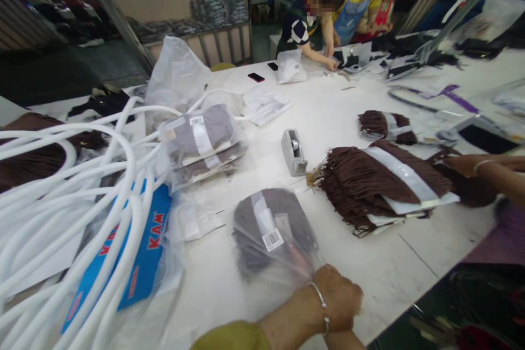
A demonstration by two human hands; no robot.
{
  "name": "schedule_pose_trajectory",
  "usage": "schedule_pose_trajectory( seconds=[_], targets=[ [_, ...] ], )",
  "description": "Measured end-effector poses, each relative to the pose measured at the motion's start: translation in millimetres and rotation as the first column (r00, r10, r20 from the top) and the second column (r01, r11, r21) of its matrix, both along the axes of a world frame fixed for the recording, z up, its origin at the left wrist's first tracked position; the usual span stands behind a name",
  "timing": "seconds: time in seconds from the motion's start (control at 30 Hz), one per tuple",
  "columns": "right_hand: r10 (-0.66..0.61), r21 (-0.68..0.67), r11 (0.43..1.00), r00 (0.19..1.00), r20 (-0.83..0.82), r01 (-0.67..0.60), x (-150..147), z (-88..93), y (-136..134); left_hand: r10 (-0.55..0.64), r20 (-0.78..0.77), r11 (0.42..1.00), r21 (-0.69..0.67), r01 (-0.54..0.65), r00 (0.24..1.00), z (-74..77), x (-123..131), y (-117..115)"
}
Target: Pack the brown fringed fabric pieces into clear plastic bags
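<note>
A clear plastic bag (246, 279) lies flat on the table, with a folded grey-brown garment (246, 229) inside, a white paper band and a barcode label (273, 239). My left hand (338, 292), with a bracelet at the wrist, is closed at the bag's near right end. My right forearm crosses beneath the left wrist. A blurred skin-toned patch under the plastic appears to be my right hand (301, 260); its fingers are not clear. Beyond the bag stands a grey tape dispenser (293, 153). More bagged garments (200, 136) are stacked to the left.
Coiled white tubing (131, 164) and a blue KAM bag (156, 229) crowd the left. Brown fringed bundles (348, 180) lie to the right, where a co-worker's hand (463, 164) reaches in. Phones (256, 77) and a white packet (291, 68) sit farther back, near other people working.
</note>
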State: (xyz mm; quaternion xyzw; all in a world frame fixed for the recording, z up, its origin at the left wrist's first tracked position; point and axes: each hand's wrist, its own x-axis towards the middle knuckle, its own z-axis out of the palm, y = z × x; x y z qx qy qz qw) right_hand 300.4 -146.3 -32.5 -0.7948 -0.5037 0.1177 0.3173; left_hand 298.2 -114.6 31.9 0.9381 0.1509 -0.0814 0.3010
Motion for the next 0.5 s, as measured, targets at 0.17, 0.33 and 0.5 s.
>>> schedule_pose_trajectory(
  seconds=[0.17, 0.33, 0.5],
  targets=[
    [0.069, 0.321, 0.947, 0.985, -0.155, -0.016, -12.9, -6.5, -1.4, 0.226, 0.298, 0.955, 0.122, -0.272, 0.928, 6.8, -47.9, 0.5],
    [0.284, 0.156, 0.947, 0.959, 0.008, -0.282, 6.3, 1.3, 5.9, 0.407, 0.313, 0.707, 0.487, -0.513, 0.858, -24.9, -130.1, -21.2],
    [0.460, 0.184, 0.844, 0.856, 0.237, -0.504, 7.5, -6.8, 42.3, 0.572, 0.435, 0.488, 0.502, -0.714, 0.696, -44.6, -185.5, -22.4]
  ],
)
